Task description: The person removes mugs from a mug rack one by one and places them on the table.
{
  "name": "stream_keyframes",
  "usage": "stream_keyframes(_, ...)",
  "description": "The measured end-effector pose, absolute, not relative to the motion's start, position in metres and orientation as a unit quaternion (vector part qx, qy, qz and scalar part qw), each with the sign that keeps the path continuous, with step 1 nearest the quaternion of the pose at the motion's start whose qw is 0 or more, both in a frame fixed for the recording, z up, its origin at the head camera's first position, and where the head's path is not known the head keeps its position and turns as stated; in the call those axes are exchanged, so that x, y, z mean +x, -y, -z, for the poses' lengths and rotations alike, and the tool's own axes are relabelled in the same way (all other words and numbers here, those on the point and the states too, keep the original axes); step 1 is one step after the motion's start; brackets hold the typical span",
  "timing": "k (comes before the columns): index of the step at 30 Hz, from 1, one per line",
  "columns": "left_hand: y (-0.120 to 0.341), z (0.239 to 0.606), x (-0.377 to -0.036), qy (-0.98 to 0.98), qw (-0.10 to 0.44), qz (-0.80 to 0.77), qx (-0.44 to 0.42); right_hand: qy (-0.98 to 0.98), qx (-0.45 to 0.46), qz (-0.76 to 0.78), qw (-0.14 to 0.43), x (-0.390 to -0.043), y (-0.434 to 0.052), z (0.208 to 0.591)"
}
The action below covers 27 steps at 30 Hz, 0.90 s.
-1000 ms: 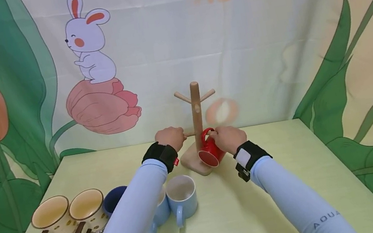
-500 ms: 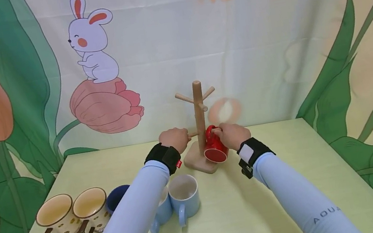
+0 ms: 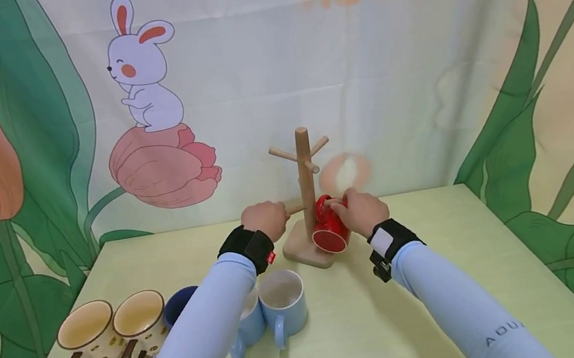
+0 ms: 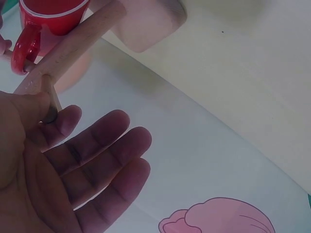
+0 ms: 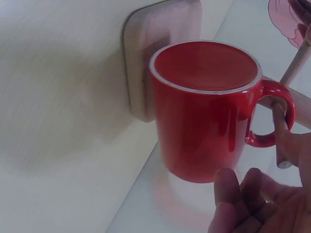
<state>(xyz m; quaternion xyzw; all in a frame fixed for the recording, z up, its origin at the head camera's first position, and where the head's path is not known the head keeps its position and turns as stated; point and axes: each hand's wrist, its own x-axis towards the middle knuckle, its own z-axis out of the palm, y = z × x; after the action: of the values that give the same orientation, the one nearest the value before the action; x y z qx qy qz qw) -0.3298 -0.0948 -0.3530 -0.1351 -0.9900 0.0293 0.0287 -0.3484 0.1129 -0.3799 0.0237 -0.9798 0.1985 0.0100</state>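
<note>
A wooden mug tree (image 3: 306, 176) stands on its base (image 3: 298, 251) at the back middle of the table. A red mug (image 3: 330, 230) hangs mouth toward me, its handle (image 5: 272, 116) over the lower right peg (image 5: 281, 145). My right hand (image 3: 361, 211) is beside the mug; in the right wrist view its fingertips (image 5: 228, 187) lie loosely by the mug's (image 5: 204, 107) bottom without wrapping it. My left hand (image 3: 264, 219) is at the lower left peg (image 3: 296, 209). In the left wrist view its palm (image 4: 73, 160) is flat, fingers straight, the peg's tip touching near the thumb.
On the pale green table (image 3: 445, 254), two cream mugs (image 3: 86, 336) with brown handles sit front left, with a dark blue mug (image 3: 177, 303) behind them. Two light blue mugs (image 3: 282, 298) stand near the middle, partly behind my left sleeve. A printed cloth hangs behind.
The red mug rose slightly and moved right, and its handle now sits over the lower right peg. My right hand's hold loosened. The left hand stayed at the left peg.
</note>
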Motion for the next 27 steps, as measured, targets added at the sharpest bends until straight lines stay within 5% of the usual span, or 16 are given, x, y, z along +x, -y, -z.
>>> stream_keyframes(14, 0.108, 0.358, -0.323, 0.993, -0.011, -0.025, -0.111, 0.967, -0.008, -0.255, -0.014, -0.346, -0.136, 0.407)
stream_keyframes(21, 0.120, 0.367, -0.324, 0.993, -0.078, -0.027, -0.083, 0.929, -0.027, -0.359, -0.084, -0.342, -0.135, 0.413)
stream_keyframes(27, 0.124, 0.369, -0.321, 0.994, -0.082, -0.020, -0.070, 0.876, -0.053, -0.458, -0.143, -0.342, -0.133, 0.421)
